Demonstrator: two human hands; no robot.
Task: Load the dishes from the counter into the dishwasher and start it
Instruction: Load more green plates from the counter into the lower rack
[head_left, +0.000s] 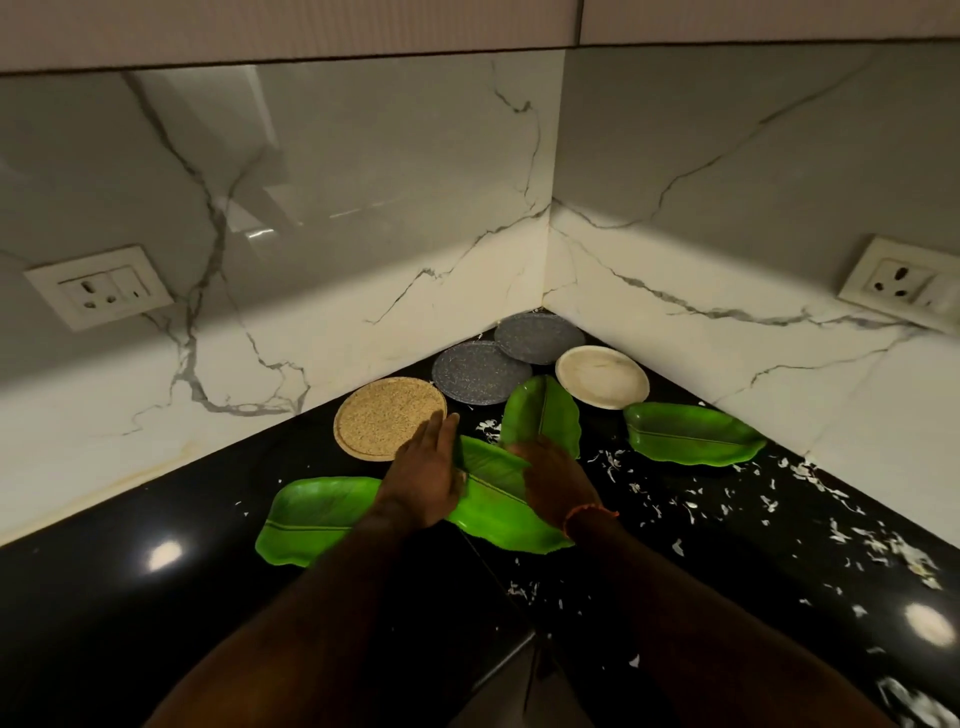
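While both my arms reach into the counter corner, my left hand (423, 475) lies flat, fingers straight, over the left end of the middle green leaf plate (493, 499); my right hand (556, 483) covers its right side, fingers loosely bent, and I cannot tell if it grips. Another green leaf plate (311, 517) sits left, partly under it. A third leaf plate (543, 415) is just behind my hands, a fourth (691, 434) off right. Behind: tan round plate (387, 418), two speckled grey plates (478, 371) (537, 338) overlapping, cream plate (602, 376). White scraps (779, 499) litter the black counter (130, 597). Sockets on both walls (98, 288) (898, 283).
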